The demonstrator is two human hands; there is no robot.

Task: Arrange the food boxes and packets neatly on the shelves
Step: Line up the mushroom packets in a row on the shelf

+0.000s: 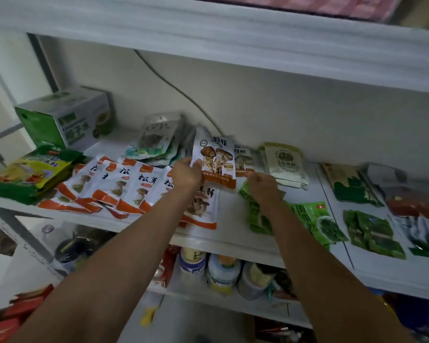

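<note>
My left hand (pixel 186 174) grips the lower left edge of a white and orange mushroom packet (pixel 214 158) and holds it upright above the white shelf (pixel 233 240). My right hand (pixel 264 188) rests with curled fingers on a green packet (pixel 254 210) lying on the shelf. Several white and orange mushroom packets (pixel 114 186) lie overlapped in a row to the left of my left hand. One more (pixel 201 206) lies under my left wrist. Another mushroom packet (pixel 243 160) stands behind the held one.
A green and grey box (pixel 65 120) stands at the back left, with yellow-green packets (pixel 27 173) in front. A cream packet (pixel 286 164) and clear pouches (pixel 156 138) sit at the back. Green and dark packets (pixel 372 229) cover the right side. Bottles (pixel 223 271) fill the lower shelf.
</note>
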